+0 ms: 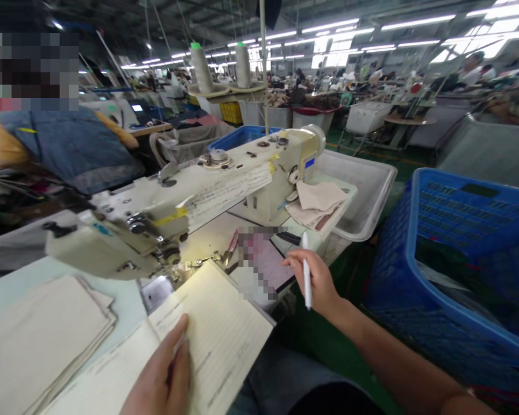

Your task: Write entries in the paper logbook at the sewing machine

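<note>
My left hand (162, 377) rests flat on an open lined notebook (211, 328) at the near edge of the sewing table, thumb pressing the page. My right hand (315, 282) holds a white pen (306, 271) upright, beside a blurred flat item (263, 262) on the table's right side. A cream industrial sewing machine (207, 190) stands just beyond the notebook, its needle area lit.
A stack of beige fabric pieces (38, 334) lies at the left, more folded pieces (315, 202) by the machine's right end. A white bin (363, 196) and a blue plastic crate (458, 248) stand to the right. Two thread cones (222, 66) rise behind. Red-handled scissors (231, 245) lie near the needle.
</note>
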Motion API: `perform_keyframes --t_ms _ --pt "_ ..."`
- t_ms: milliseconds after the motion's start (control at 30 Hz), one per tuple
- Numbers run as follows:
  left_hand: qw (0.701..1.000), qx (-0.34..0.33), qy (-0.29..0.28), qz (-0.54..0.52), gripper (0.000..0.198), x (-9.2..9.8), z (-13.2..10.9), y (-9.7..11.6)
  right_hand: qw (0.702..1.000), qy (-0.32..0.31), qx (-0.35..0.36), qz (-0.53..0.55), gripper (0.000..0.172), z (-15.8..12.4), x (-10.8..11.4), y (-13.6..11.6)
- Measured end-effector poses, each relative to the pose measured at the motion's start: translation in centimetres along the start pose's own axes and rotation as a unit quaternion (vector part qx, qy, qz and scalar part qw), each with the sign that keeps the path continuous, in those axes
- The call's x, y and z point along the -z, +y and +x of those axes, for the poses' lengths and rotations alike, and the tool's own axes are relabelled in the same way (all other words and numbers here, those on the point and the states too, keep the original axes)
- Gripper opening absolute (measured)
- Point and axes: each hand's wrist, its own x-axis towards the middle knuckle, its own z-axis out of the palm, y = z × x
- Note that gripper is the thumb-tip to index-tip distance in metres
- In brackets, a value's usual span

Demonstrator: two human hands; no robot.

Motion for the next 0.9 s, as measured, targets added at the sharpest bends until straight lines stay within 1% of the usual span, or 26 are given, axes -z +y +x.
perform_keyframes --t_ms 33,133,233,333,900 --pt "1.0 0.0 -0.008 0.003 0.05 0.3 -0.1 0.5 1.0 -0.002 -0.002 0.001 0.016 0.0 0.0 0.0" --pt "1.0 -0.017 -0.003 0.002 0.048 0.6 -0.4 1.1 1.0 -0.003 -0.004 0.004 0.015 -0.1 0.0 -0.1" --pt "0.999 -0.036 0.007 0.005 0.045 0.5 -0.5 1.1 1.0 -0.003 -0.006 -0.001 0.014 -0.1 0.1 -0.1" --pt "0.999 -0.044 0.003 0.01 0.043 0.3 -0.5 1.1 1.0 -0.005 -0.007 -0.005 0.013 -0.1 0.2 -0.2" --pt "0.999 -0.044 0.002 0.012 0.045 0.5 -0.4 1.4 1.0 -0.006 -0.005 -0.006 0.013 0.0 0.6 0.0"
